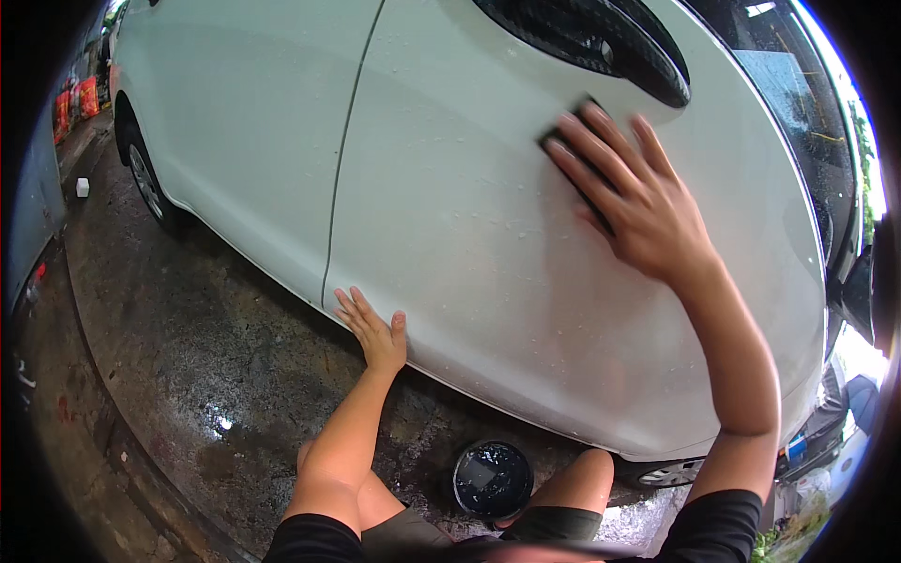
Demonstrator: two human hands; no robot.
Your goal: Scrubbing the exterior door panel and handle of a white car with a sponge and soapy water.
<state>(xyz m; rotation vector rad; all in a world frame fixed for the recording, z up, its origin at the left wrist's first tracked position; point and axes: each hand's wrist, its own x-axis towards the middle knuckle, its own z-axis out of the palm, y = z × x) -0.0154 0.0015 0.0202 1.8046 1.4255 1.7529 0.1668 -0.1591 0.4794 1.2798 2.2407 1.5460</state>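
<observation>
A white car's door panel [450, 232], dotted with water drops, fills the middle of the head view. My right hand [637, 190] presses a dark, flat pad or block [595, 165] against the door, just below the black door handle [598, 42]. The hand is slightly blurred, and its palm side is hidden. Lower left, my left hand [373, 331] rests with spread fingers on the door's bottom edge, close to the seam between two doors, holding nothing. Between my knees stands a round black bucket [493, 480] with liquid and a greyish rectangular piece in it.
Wet concrete floor [211, 352] lies alongside the car. A small white block [82, 187] sits on it near the far wheel [144, 179]. Another wheel [669, 473] is beside my right knee. The side mirror [859, 292] juts out at the right edge.
</observation>
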